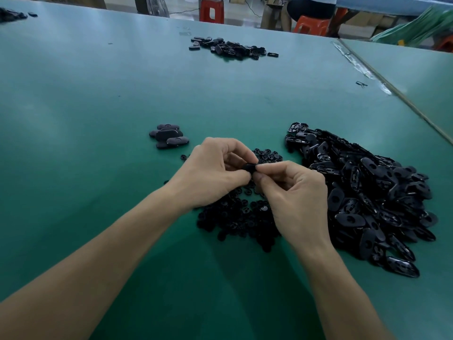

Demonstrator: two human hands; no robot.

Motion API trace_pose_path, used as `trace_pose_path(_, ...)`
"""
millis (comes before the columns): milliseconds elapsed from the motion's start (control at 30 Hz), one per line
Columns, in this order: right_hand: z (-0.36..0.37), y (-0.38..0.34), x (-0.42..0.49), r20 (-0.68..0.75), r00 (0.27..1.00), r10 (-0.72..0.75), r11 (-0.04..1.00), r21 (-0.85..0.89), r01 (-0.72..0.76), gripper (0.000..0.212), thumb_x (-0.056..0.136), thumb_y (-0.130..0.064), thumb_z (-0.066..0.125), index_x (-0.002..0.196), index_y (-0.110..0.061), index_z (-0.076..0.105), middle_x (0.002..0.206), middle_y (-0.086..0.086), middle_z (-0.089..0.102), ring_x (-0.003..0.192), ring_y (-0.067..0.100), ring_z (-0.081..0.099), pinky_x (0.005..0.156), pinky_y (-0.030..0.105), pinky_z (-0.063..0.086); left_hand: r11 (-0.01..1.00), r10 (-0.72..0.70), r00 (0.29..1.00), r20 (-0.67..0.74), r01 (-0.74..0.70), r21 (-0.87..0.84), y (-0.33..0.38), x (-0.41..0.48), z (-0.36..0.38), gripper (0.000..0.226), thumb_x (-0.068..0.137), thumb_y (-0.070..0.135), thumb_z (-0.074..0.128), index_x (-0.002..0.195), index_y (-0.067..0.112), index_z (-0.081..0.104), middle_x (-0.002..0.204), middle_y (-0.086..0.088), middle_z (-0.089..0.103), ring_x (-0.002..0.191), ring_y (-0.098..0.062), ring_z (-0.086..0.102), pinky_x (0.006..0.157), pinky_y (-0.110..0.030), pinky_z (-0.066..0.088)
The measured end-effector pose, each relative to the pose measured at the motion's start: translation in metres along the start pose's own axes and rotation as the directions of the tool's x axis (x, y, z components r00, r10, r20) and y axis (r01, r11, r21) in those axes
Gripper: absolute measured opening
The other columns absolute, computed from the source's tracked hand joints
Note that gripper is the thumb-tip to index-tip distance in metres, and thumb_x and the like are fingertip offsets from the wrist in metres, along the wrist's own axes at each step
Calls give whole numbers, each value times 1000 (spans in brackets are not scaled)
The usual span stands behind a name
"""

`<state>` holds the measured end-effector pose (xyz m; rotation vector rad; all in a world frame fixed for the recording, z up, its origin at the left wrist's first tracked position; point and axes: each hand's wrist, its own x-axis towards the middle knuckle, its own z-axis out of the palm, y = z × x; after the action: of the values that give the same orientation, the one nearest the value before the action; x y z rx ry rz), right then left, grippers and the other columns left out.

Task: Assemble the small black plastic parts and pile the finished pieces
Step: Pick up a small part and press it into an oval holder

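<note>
My left hand (pixel 213 170) and my right hand (pixel 294 192) meet above the green table (pixel 98 94), and both pinch one small black plastic part (pixel 250 167) between thumbs and fingertips. Most of that part is hidden by my fingers. Under my hands lies a heap of small round black pieces (pixel 237 217). To the right spreads a large heap of black oval shells (pixel 367 192). A small stack of closed oval pieces (pixel 169 138) sits to the left of my hands.
Another cluster of black parts (pixel 230 48) lies far back on the table, and a few more parts (pixel 12 14) at the far left corner. A seam (pixel 392 89) divides off a second table at right. Red stools (pixel 212 9) and a seated person (pixel 311 8) are beyond the far edge.
</note>
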<state>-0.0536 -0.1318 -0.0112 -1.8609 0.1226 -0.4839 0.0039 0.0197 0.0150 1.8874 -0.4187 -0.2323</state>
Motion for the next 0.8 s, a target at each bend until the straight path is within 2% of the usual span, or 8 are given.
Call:
trace_pose_path(133, 3, -5, -4, -10, 1000, -16, 998, -56, 16, 18, 86, -12, 76, 89, -30, 79, 78, -19, 75, 72, 2, 70, 70, 40, 62, 1000, 19, 1000, -17, -19, 15, -4, 1, 1, 26, 81, -2, 69, 88, 23, 72, 85, -3, 76, 83, -26, 73, 86, -43, 59)
trace_pose_path(267, 3, -6, -6, -22, 999, -32, 996, -89, 30, 16, 87, -12, 75, 95, -25, 81, 82, -15, 76, 73, 0, 68, 71, 39, 62, 999, 1, 1000, -3, -2, -33, -6, 0, 1, 27, 82, -4, 69, 87, 22, 72, 83, -3, 76, 73, -12, 67, 80, -33, 57)
trace_pose_path(367, 4, -7, -6, -16, 998, -59, 994, -90, 57, 17, 87, -11, 76, 98, -23, 81, 88, -15, 75, 80, -2, 69, 75, 27, 59, 996, -3, 1000, 4, 3, -94, -7, 1, -1, 24, 85, -3, 71, 87, 20, 72, 79, 1, 75, 71, -5, 66, 71, -19, 55)
trace_pose_path(433, 5, -7, -6, -4, 997, -80, 993, -90, 79, 18, 86, -9, 76, 99, -21, 80, 89, -17, 73, 81, -5, 68, 73, 11, 51, 993, 4, 1000, -3, -4, -119, -7, 1, -2, 21, 87, -2, 71, 87, 19, 71, 78, 1, 74, 69, -4, 64, 66, -17, 52)
trace_pose_path(467, 5, -7, -6, 2, 996, -88, 992, -91, 87, 18, 86, -9, 76, 99, -21, 80, 89, -18, 72, 80, -5, 67, 72, 7, 48, 992, 5, 1000, -4, -5, -126, -7, 2, -2, 20, 87, -1, 71, 88, 19, 71, 78, 1, 73, 68, -5, 63, 65, -17, 52)
trace_pose_path(633, -1, -4, -1, 2, 998, -70, 995, -73, 70, 25, 87, -11, 76, 97, -33, 77, 90, -12, 70, 80, 4, 67, 72, 14, 50, 989, -21, 998, 53, 28, -146, -6, 4, -5, 20, 87, 0, 72, 91, 19, 70, 75, 3, 72, 68, -12, 60, 63, -23, 52)
trace_pose_path(733, -3, -4, 1, 77, 997, 22, 999, 21, -23, 20, 87, -10, 75, 95, -28, 76, 86, -9, 76, 82, 6, 72, 80, 25, 56, 987, -30, 996, 83, 42, -152, -6, 4, -9, 20, 86, -1, 73, 96, 16, 69, 74, 1, 72, 65, -13, 59, 64, -22, 52)
trace_pose_path(800, -4, -2, 2, 118, 990, 73, 994, 74, -82, 14, 87, -10, 75, 93, -23, 77, 84, -7, 77, 81, 10, 74, 80, 32, 58, 988, -29, 995, 93, 43, -148, -5, 3, -12, 20, 85, -1, 74, 97, 15, 69, 74, -1, 72, 63, -12, 60, 64, -21, 53)
